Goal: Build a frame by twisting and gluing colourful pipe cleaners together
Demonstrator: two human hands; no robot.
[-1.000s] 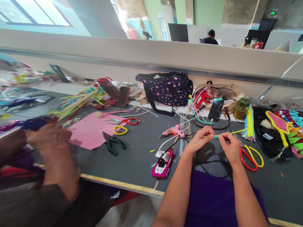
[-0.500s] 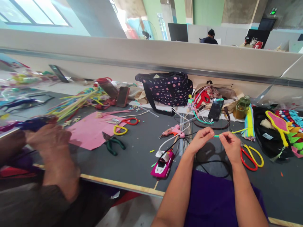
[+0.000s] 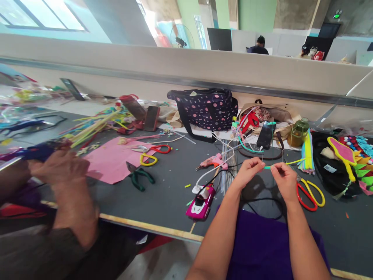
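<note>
A thin teal pipe cleaner (image 3: pixel 267 167) is stretched level between my two hands, over the near part of the dark table. My left hand (image 3: pixel 249 173) pinches its left end between thumb and fingertips. Close by, my right hand (image 3: pixel 284 179) pinches the other end, and a yellow pipe cleaner (image 3: pixel 297 161) sticks out to the right past its fingers. Whether the yellow and teal pieces are joined is hidden by the fingers. Red-and-yellow-handled scissors (image 3: pixel 310 194) lie just right of my right hand. Behind the hands rests a black phone (image 3: pixel 265 135) with a cable plugged in.
A pink glue gun (image 3: pixel 214 161) and a magenta power socket (image 3: pixel 201 204) with cords lie to the left. Green-handled pliers (image 3: pixel 140 177) and pink sheet (image 3: pixel 110 163) are farther left, near a co-worker's blurred hand (image 3: pixel 58 171). A bundle of pipe cleaners (image 3: pixel 307 153) and a jar (image 3: pixel 298 132) stand right.
My hands keep the same pinch on the pipe cleaner, with almost no movement. The view has shifted very slightly, and the co-worker's hand at left has moved a little.
</note>
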